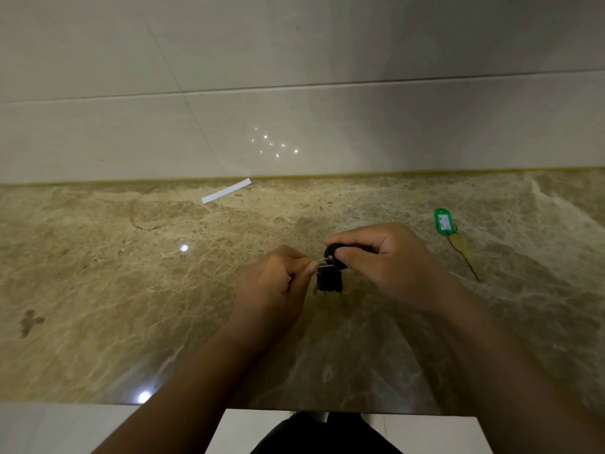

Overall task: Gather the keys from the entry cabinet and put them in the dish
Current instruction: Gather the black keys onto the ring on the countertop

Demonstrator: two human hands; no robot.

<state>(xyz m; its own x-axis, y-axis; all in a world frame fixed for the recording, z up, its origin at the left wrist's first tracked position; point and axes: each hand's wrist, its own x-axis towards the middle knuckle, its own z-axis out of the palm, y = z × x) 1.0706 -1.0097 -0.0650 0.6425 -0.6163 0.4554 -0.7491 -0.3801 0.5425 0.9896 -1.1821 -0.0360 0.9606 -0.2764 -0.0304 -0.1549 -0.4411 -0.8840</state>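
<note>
Both my hands hold one bunch of keys above the middle of the brown marble cabinet top [131, 290]. My right hand [386, 263] grips a black key fob [334, 251]. My left hand [278, 283] pinches the thin metal key ring [322, 262] attached to it. Dark keys [329, 281] hang below the ring between my hands. A second key [465, 253] with a green plastic tag [442, 221] lies flat on the top, to the right of my right hand. No dish is in view.
A white paper strip [226, 191] lies at the back of the top against the glossy tiled wall [294, 93]. The front edge of the cabinet top runs along the bottom of the view, with pale floor below.
</note>
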